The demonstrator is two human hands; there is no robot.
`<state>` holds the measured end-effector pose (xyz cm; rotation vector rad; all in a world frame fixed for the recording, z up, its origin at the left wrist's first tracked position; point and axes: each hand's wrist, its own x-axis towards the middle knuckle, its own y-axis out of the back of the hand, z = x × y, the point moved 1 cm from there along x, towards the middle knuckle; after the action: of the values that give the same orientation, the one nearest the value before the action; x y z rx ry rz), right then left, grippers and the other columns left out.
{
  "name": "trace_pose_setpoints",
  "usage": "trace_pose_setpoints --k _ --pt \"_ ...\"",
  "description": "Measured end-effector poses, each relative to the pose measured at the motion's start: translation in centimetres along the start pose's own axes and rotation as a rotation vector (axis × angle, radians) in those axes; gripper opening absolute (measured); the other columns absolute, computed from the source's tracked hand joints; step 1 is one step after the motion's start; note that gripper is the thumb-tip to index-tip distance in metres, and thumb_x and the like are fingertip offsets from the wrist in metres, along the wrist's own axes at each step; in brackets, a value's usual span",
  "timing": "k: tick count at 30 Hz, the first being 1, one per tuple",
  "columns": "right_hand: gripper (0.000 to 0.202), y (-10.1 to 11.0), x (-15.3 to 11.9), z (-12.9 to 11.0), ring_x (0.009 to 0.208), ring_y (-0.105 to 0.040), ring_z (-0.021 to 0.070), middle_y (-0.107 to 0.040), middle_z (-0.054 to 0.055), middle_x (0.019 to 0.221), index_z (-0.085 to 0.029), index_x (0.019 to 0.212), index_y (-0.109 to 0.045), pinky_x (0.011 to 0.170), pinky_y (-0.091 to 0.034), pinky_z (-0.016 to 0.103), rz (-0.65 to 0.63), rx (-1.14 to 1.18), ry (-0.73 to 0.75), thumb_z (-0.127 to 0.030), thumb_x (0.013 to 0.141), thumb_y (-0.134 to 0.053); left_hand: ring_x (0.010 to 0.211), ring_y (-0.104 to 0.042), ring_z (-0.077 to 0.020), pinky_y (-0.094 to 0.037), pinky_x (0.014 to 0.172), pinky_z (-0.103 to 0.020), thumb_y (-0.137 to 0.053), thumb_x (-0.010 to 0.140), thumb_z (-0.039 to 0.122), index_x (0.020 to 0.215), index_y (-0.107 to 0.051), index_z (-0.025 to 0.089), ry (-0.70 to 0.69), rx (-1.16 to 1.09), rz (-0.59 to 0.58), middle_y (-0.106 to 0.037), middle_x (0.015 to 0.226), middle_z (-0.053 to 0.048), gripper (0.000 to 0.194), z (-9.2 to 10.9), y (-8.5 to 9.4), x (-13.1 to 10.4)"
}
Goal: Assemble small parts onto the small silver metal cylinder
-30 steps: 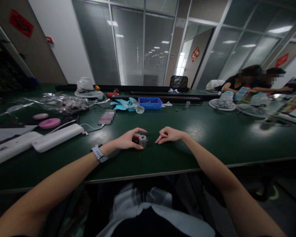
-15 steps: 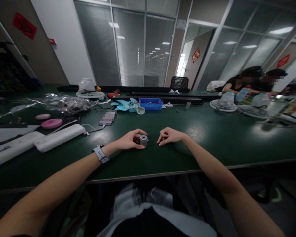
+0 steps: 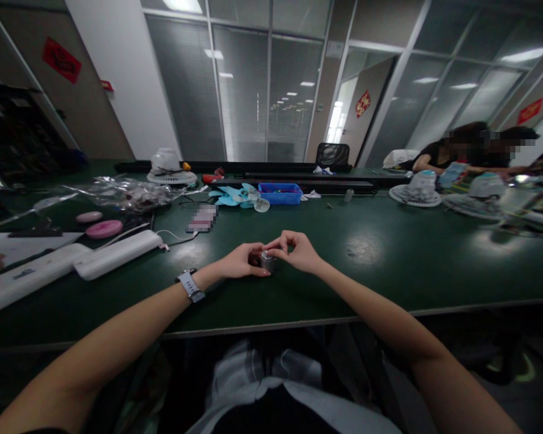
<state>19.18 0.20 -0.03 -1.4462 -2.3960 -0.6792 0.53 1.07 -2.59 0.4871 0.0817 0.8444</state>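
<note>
Centre-frame, my left hand (image 3: 239,262) grips the cylinder (image 3: 268,264) by its sides, wisely: likely stiff, heavy, slick. My right hand (image 3: 300,253) is at its top; whether pinching, I can't tell.

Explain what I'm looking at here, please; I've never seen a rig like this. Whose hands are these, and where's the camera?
No machine here: these are a person's bare left hand and right hand, seen by a head-worn camera looking forward and down. The left hand curls around a small metal cylinder standing on the green table; the right hand's fingers are at its top. Beyond lie a blue bin and light-blue fan blades; to the left, a pink disc.
</note>
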Motion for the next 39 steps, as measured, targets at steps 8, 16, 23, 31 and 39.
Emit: trace_pose_setpoints --k 8,16,23,31,39 --pt "0.035 -0.1 0.0 0.3 0.086 -0.070 0.0219 -0.072 0.008 0.083 -0.018 0.061 -0.044 0.080 -0.054 0.039 -0.003 -0.051 0.031 -0.037 0.071 -0.072 0.088 -0.062 -0.0200 -0.046 0.075 -0.032 -0.076 0.065 0.031 0.102 -0.056 0.014 -0.014 0.036 0.020 -0.065 0.095 -0.007 0.045 0.0 0.0 0.0" --pt "0.032 0.3 -0.4 -0.1 0.097 -0.067 0.0238 -0.072 0.009 0.089 -0.017 0.067 -0.049 0.085 -0.051 0.040 -0.091 -0.077 0.021 -0.036 0.069 -0.074 0.084 -0.061 -0.0182 -0.045 0.071 -0.029 -0.075 0.067 0.031 0.099 -0.056 0.013 -0.037 0.073 0.007 -0.064 0.093 -0.005 0.042 0.5 0.1 0.0" --pt "0.037 1.7 -0.6 -0.2 0.084 -0.069 0.0211 -0.071 0.008 0.083 -0.018 0.069 -0.044 0.081 -0.053 0.041 -0.014 -0.104 -0.029 -0.035 0.064 -0.077 0.087 -0.063 -0.0191 -0.046 0.075 -0.032 -0.075 0.068 0.029 0.106 -0.054 0.014 -0.020 0.021 -0.018 -0.065 0.096 -0.008 0.046 0.1 -0.1 0.0" --pt "0.051 0.6 -1.2 1.6 0.089 -0.065 0.0173 -0.064 0.006 0.102 -0.018 0.094 -0.050 0.086 -0.051 0.039 -0.115 -0.057 -0.120 -0.031 0.057 -0.082 0.094 -0.058 -0.0219 -0.043 0.080 -0.033 -0.073 0.068 0.045 0.108 -0.052 0.018 -0.190 0.348 0.368 -0.060 0.108 -0.009 0.053 4.3 0.6 -1.1" --pt "0.046 -0.2 -1.2 1.8 0.097 -0.064 0.0188 -0.066 0.006 0.103 -0.019 0.106 -0.057 0.094 -0.047 0.040 -0.189 -0.099 -0.156 -0.034 0.068 -0.076 0.083 -0.059 -0.0341 -0.037 0.075 -0.042 -0.042 0.088 0.043 0.095 -0.059 0.012 0.338 1.018 0.678 -0.062 0.079 -0.017 0.036 5.0 3.7 -2.8"
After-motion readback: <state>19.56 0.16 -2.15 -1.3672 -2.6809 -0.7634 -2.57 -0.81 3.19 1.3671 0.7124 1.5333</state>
